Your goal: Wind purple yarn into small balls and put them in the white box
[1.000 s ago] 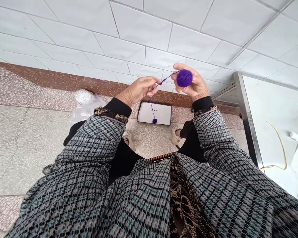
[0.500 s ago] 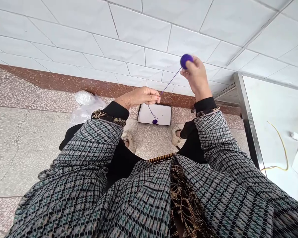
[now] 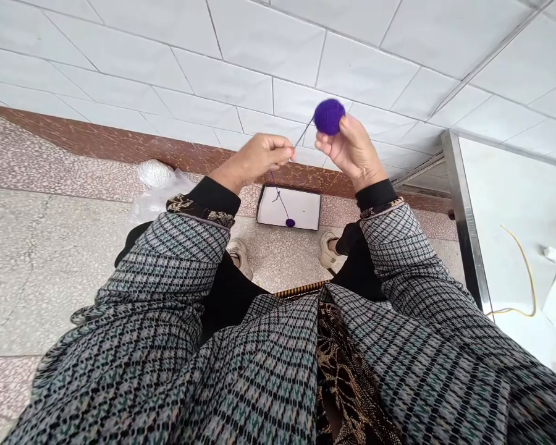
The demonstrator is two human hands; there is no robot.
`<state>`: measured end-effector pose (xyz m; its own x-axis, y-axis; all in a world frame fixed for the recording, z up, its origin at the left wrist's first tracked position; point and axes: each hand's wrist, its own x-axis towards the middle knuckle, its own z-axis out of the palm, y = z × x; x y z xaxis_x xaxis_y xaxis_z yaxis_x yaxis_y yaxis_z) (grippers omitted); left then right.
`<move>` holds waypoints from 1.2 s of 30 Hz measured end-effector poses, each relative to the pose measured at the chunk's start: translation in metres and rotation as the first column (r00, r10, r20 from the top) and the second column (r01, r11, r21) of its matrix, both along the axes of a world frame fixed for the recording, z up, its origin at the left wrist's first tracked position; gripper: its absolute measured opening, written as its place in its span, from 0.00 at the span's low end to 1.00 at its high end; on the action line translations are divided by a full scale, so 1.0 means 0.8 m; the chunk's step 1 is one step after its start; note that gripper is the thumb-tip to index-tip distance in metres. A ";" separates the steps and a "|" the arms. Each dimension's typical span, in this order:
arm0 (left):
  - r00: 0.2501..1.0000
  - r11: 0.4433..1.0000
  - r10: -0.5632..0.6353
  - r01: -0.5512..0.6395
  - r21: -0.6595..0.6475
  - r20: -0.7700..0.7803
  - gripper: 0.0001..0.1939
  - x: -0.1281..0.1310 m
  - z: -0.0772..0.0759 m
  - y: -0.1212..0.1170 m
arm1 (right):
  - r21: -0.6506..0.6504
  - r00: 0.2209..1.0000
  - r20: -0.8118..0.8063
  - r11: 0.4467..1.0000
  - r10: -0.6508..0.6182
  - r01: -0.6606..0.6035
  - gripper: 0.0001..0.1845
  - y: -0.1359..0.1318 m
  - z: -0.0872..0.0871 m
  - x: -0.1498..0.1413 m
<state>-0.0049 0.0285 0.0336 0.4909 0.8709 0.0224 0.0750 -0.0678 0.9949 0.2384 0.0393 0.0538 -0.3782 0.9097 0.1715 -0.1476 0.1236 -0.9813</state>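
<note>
A round purple ball of yarn (image 3: 328, 116) is in the fingers of my right hand (image 3: 352, 151), raised in front of the tiled wall. From it a purple strand (image 3: 304, 135) runs left to my left hand (image 3: 264, 157), whose thumb and fingers pinch it. Below that hand the yarn hangs down, with a small tangle in it, toward a shallow white box (image 3: 301, 203) with dark edges on the floor. A smaller purple yarn ball (image 3: 290, 222) lies in the box near its front edge.
White yarn (image 3: 155, 173) and a clear plastic bag (image 3: 160, 199) lie on the floor at left, by the wall. At right stands a white table (image 3: 500, 198) with a metal edge and a yellow cable (image 3: 528, 272). My shoes (image 3: 330, 250) flank the box.
My right hand has brought the yarn ball left, closer to my left hand, and turned it. The strand between them is shorter. My left hand has risen slightly, still pinching the yarn.
</note>
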 end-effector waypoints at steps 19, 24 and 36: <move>0.999 0.999 -0.016 0.015 -0.039 -0.029 0.13 0.010 -0.006 0.002 | -0.103 0.998 0.041 0.993 -0.048 0.052 0.31 -0.008 0.011 -0.010; 0.977 0.969 -0.212 0.206 -0.138 -0.029 0.13 0.014 0.009 -0.014 | 0.010 0.887 0.371 0.957 -0.274 0.291 0.11 0.002 -0.001 -0.029; 0.979 0.966 -0.084 0.126 -0.225 0.185 0.11 0.004 -0.007 -0.010 | -0.190 0.852 0.222 0.878 0.474 -0.439 0.38 -0.018 0.027 0.014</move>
